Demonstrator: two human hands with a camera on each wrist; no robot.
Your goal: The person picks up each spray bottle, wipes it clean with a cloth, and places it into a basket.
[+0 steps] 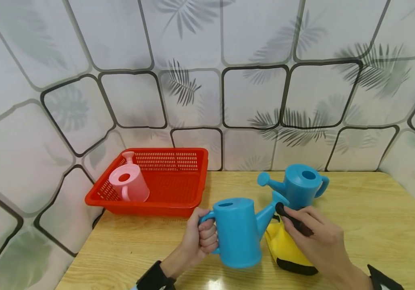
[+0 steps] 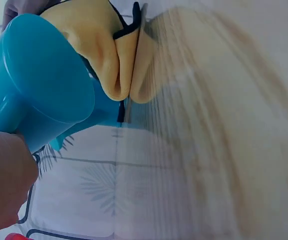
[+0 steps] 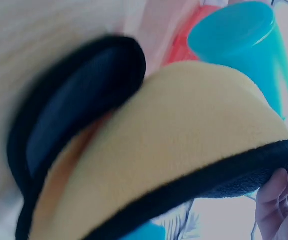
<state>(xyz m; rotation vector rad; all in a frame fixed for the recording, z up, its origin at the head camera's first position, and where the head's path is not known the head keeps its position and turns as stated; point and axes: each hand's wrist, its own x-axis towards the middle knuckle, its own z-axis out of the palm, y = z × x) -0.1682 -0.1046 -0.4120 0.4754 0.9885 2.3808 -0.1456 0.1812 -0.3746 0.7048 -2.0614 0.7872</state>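
Note:
My left hand (image 1: 201, 237) grips the handle of a light blue watering can (image 1: 237, 235), held upright over the table with its spout pointing right. In my right hand (image 1: 321, 239) is a yellow cloth (image 1: 283, 245) with a dark border and dark reverse side. A fold of it is pinched right at the rose of the spout, and the rest hangs below. The left wrist view shows the can's base (image 2: 49, 70) with the draped cloth (image 2: 96, 40) beyond. In the right wrist view, the cloth (image 3: 183, 120) fills the middle, with fingers (image 3: 273, 202) at its edge.
Behind my right hand a second blue watering can (image 1: 299, 187) stands on the wooden table (image 1: 374, 225), spout to the left. A red plastic basket (image 1: 149, 208) at the back left holds a pink watering can (image 1: 135, 185). Patterned curtain-like walls (image 1: 254, 96) enclose the table's back and sides.

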